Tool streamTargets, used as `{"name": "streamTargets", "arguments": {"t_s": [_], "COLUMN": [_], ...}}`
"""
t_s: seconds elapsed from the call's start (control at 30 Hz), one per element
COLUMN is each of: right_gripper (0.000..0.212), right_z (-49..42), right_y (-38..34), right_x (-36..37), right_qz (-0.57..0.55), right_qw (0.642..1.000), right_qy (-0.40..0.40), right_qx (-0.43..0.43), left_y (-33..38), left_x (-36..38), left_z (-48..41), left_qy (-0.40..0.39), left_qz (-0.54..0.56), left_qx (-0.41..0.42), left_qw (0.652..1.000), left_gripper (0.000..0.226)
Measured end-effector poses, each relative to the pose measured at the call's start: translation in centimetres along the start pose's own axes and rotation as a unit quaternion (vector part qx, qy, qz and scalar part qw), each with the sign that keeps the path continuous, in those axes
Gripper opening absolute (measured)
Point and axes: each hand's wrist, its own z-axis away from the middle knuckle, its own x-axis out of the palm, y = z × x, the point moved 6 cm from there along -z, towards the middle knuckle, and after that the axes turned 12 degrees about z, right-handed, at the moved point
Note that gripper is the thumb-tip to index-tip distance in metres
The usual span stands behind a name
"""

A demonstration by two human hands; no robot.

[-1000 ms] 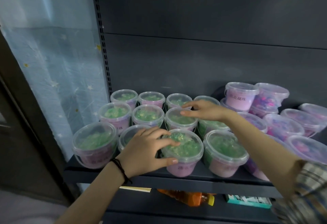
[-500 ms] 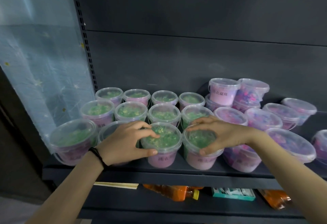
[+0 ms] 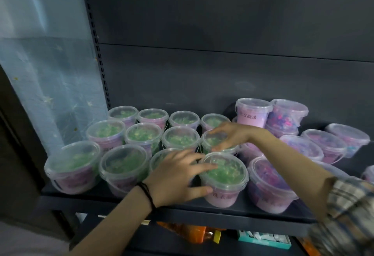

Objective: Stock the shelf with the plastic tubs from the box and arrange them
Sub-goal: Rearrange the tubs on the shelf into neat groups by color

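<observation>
Where left hand [image 3: 178, 176] grips, tub [image 3: 226, 183]: clear lid, green beads, pink base.

looks like a small shop: dark metal retail shelving [image 3: 202, 213] with slotted uprights [image 3: 97, 57], rows of identical lidded tubs [image 3: 182, 140], more packaged goods [image 3: 263, 240] on the shelf below

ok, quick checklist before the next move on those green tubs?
1. Left hand grips front green tub: ok.
2. Right hand holds second-row tub over its lid: ok.
3. Front green tub sits fully on the shelf: ok.
4. Purple side tidy: not ok, top purple tub leans.
5. Stock left in the box: cannot tell, box out of view.
</observation>
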Motion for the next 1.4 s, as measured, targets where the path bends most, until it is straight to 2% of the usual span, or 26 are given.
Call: {"name": "streamTargets", "arguments": {"t_s": [0.1,0.3,0.4,0.53,0.63,0.7,0.8,0.93,1.03,1.1,1.17,1.23,1.3,1.4], "right_gripper": [0.084,0.078,0.081,0.09,0.06,0.049,0.051,0.062,0.076,0.085,0.087,0.078,0.07,0.063], "right_z": [-0.6,0.3,0.0,-1.5,-2.6,-3.2,-4.2,-5.4,-6.2,-6.5,-6.5,-6.2,-5.9,-5.4], "right_y": [0.0,0.0,0.4,-0.2,-2.3,-3.9,-6.0,-8.0,-8.4,-8.2,-8.0,-8.0,-8.3,-8.4], "right_x": [0.0,0.5,0.9,0.6,-1.2,-2.0,-2.1,-1.3,-0.5,-0.3,-0.1,-0.1,-0.3,-0.5], "right_qz": [-0.006,0.056,0.034,0.058,0.019,-0.013,-0.042,-0.044,-0.005,0.001,-0.01,-0.023,-0.031,-0.038], "right_qw": [1.0,0.995,0.997,0.996,0.989,0.984,0.986,0.988,0.99,0.991,0.991,0.99,0.99,0.991], "right_qy": [0.027,0.072,0.06,0.064,0.135,0.16,0.129,0.083,0.07,0.068,0.073,0.078,0.08,0.078], "right_qx": [0.014,0.035,0.018,0.002,-0.048,-0.082,-0.101,-0.124,-0.121,-0.116,-0.116,-0.111,-0.108,-0.101], "left_y": [0.2,0.3,0.5,0.1,-1.1,-3.0,-7.2,-16.7,-22.9,-24.9,-25.5,-25.6,-25.6,-25.6], "left_x": [0.8,0.6,0.6,0.8,-0.6,-2.7,-6.5,-11.1,-12.1,-11.2,-9.8,-8.9,-8.7,-8.7], "left_z": [-0.4,-0.5,-0.5,-0.7,-0.5,0.1,1.6,4.6,6.4,6.9,7.0,6.7,6.3,5.8], "left_qy": [-0.003,-0.006,0.005,-0.018,-0.019,0.013,0.04,0.059,-0.029,-0.11,-0.146,-0.11,-0.053,-0.03], "left_qz": [-0.01,0.006,-0.003,0.014,0.091,0.089,0.045,0.002,0.011,0.02,0.031,0.041,0.012,-0.004], "left_qx": [0.005,-0.007,-0.008,-0.016,-0.015,-0.019,-0.051,-0.154,-0.242,-0.261,-0.252,-0.239,-0.219,-0.218], "left_qw": [1.0,1.0,1.0,1.0,0.996,0.996,0.997,0.986,0.97,0.959,0.956,0.964,0.974,0.975], "left_gripper": [0.057,0.049,0.047,0.047,0.049,0.048,0.058,0.094,0.095,0.095,0.092,0.088,0.099,0.108]}}
